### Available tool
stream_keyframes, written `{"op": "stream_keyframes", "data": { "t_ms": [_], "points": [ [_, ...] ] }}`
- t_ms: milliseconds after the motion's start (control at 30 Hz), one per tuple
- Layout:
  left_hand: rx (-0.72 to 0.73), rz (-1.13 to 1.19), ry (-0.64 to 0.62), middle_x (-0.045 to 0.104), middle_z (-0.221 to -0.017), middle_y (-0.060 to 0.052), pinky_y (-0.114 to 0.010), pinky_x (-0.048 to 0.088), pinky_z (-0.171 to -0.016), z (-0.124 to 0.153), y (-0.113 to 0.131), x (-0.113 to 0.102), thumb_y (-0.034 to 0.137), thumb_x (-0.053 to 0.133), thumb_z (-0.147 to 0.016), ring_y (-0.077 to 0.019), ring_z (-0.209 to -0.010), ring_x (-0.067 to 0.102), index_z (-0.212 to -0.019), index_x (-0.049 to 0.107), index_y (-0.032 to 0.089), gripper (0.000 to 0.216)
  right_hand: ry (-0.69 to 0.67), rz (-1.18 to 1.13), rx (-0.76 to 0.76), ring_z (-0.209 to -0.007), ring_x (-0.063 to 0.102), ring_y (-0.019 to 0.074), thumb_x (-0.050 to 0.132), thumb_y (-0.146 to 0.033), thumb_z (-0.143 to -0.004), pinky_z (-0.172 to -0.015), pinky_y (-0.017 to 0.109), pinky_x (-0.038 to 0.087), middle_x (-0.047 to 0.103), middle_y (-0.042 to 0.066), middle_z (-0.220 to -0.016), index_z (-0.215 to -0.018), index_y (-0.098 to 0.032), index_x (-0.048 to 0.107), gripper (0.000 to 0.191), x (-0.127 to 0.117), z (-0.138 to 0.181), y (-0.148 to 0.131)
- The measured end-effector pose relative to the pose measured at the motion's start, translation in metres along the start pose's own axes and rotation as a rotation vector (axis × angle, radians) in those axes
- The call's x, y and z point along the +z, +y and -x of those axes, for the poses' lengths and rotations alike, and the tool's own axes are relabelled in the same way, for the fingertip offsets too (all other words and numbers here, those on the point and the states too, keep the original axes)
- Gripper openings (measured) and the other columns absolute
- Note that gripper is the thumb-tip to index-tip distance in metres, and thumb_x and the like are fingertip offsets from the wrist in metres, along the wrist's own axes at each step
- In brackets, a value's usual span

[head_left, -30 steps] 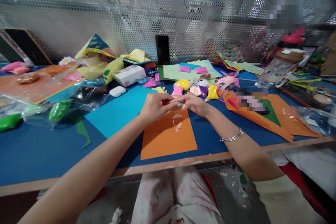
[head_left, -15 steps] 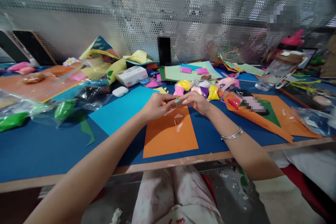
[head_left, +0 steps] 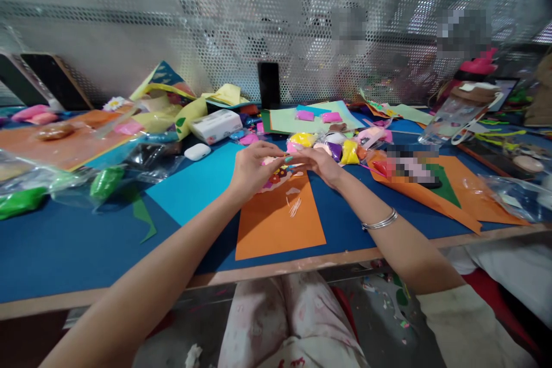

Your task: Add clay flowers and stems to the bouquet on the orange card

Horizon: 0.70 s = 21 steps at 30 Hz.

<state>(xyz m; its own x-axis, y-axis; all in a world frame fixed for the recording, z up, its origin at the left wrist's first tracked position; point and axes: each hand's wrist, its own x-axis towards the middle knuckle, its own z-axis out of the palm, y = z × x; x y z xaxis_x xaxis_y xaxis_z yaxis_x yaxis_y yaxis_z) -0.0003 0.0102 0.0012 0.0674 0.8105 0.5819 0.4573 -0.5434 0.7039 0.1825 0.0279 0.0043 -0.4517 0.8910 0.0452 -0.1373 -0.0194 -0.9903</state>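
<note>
Clay bit [head_left: 268, 160] stays pinched between our left hand [head_left: 252, 171] and right hand [head_left: 319, 164], now raised, uncovering a clay flower [head_left: 280, 176]

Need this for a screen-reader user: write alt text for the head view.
The left hand and right hand meet fingertip to fingertip above the far end of an orange paper sheet on a blue table; whatever they pinch is too small to make out. A small multicoloured decoration lies on the sheet beneath them, with bagged clay lumps beyond.
</note>
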Motion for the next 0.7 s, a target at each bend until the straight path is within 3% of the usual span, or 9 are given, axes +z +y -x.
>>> {"op": "stream_keyframes", "data": {
  "t_ms": [133,333,700],
  "points": [
    [-0.085,-0.049,-0.026,0.073,-0.069,-0.004,-0.026,0.046,-0.061,-0.001,-0.0013,0.0005,0.029,0.072,-0.069,-0.0158,-0.065,0.062,-0.07,0.078,0.019,0.012,-0.015,-0.024,-0.059,-0.098,0.068,0.0211,0.073,-0.048,-0.071,-0.097,0.037,0.048,0.076,0.006,-0.101,-0.084,-0.021,0.077,0.031,0.0022,0.0007,-0.0005],
    [-0.082,-0.032,-0.066,0.072,-0.067,-0.004,-0.025,0.043,-0.057,0.0004,-0.0009,0.0027,0.031,0.072,-0.067,-0.0146,-0.061,0.061,-0.068,0.076,0.018,0.014,-0.077,0.017,-0.05,-0.087,0.069,0.0211,0.078,-0.052,-0.062,-0.092,0.038,0.05,0.075,0.006,-0.083,-0.078,-0.017,0.078,0.038,0.0058,0.0024,-0.0011],
    [-0.104,-0.118,-0.089,0.069,-0.061,-0.001,-0.025,0.041,-0.051,-0.0019,0.0023,-0.0013,0.037,0.073,-0.066,-0.0146,-0.056,0.059,-0.058,0.069,0.021,0.018,-0.074,-0.004,-0.075,-0.086,0.07,0.0205,0.081,-0.05,-0.057,-0.096,0.041,0.049,0.076,0.004,-0.081,-0.076,-0.02,0.079,0.036,0.005,0.0032,-0.0027]
  ]
}}
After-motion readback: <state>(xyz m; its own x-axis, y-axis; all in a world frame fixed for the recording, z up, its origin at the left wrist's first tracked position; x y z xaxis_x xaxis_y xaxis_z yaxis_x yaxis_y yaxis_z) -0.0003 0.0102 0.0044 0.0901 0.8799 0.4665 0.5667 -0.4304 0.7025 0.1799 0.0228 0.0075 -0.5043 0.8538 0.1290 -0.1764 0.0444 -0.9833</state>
